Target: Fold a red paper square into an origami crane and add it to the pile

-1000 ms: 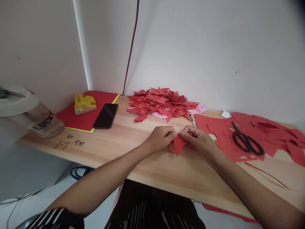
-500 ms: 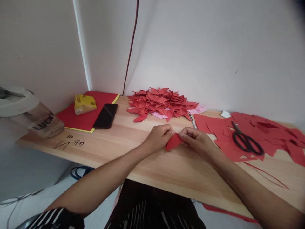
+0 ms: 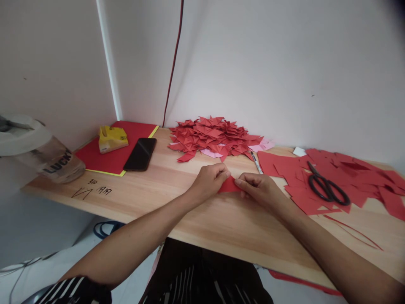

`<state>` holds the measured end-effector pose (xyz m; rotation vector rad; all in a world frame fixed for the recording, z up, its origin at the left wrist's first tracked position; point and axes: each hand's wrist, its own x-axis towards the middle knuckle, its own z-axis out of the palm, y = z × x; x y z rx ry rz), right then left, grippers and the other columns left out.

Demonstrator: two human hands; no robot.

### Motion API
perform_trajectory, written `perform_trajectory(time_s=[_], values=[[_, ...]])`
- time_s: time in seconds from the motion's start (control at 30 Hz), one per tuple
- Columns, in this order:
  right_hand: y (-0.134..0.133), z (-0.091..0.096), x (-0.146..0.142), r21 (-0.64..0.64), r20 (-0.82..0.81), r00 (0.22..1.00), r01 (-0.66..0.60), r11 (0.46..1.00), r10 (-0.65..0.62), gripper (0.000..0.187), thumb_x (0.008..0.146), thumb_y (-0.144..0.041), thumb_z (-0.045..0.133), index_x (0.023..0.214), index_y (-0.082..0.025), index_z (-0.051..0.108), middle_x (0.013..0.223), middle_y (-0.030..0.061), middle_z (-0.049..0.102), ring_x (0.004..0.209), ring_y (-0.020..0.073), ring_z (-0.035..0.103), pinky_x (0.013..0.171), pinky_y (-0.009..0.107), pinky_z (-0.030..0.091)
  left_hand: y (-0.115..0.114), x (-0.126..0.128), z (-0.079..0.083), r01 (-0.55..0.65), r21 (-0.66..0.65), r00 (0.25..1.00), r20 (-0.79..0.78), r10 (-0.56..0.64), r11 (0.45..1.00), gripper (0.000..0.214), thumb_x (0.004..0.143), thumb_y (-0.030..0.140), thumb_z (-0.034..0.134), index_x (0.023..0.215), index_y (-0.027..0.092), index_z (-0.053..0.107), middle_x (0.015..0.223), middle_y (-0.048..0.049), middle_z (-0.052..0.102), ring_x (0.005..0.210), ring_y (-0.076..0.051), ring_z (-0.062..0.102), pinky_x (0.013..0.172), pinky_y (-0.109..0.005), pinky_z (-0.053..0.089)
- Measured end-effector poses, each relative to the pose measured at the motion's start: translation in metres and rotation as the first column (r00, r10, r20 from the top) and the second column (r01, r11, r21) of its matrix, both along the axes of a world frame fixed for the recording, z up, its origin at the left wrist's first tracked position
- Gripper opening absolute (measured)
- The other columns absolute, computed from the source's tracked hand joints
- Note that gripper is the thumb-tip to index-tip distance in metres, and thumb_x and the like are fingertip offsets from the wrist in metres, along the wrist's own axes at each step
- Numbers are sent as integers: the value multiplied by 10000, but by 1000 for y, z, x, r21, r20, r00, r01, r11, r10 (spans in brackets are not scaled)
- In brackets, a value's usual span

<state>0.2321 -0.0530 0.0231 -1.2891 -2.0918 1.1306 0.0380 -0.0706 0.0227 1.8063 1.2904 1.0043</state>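
Note:
A small piece of red paper [image 3: 229,185] is held between my two hands, just over the wooden table [image 3: 177,219]. My left hand [image 3: 211,179] pinches its left side, thumb on top. At the right edge, the thumb and fingers of my right hand [image 3: 255,185] close on the same paper. Parts of the paper are hidden by the fingers, so its full shape does not show. Behind the hands, against the wall, lies a heap of folded red paper pieces [image 3: 209,137] with some pink ones.
Black-handled scissors [image 3: 327,190] rest on red paper sheets [image 3: 360,177] at the right, near a pen [image 3: 256,162]. To the left are a phone [image 3: 141,154], a yellow packet [image 3: 113,138] on a red sheet [image 3: 95,158], and a clear cup [image 3: 60,162].
The red paper has turned in my hands, its lower point now gone and its bottom edge nearly level. My right hand has moved slightly left and down.

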Motion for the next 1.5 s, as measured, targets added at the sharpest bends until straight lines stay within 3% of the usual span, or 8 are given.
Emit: perform_trajectory(time_s=[0.93, 1.5], values=[[-2, 4, -3, 29, 14, 1000, -5, 1000, 5, 486, 893, -539, 488, 540, -205, 504, 504, -13, 507, 475, 107, 397, 503, 266, 301, 0, -2, 4, -47, 9, 999, 12, 47, 999, 255, 870, 253, 492, 632, 170, 448, 593, 41, 409, 613, -113, 389, 604, -251, 281], [-1, 3, -2, 54, 61, 998, -7, 998, 4, 468, 905, -493, 480, 541, -200, 493, 498, -29, 482, 482, 101, 383, 512, 262, 282, 0, -2, 2, -56, 13, 997, 47, 55, 998, 244, 862, 259, 511, 639, 160, 495, 594, 40, 432, 612, -111, 393, 607, -248, 285]])
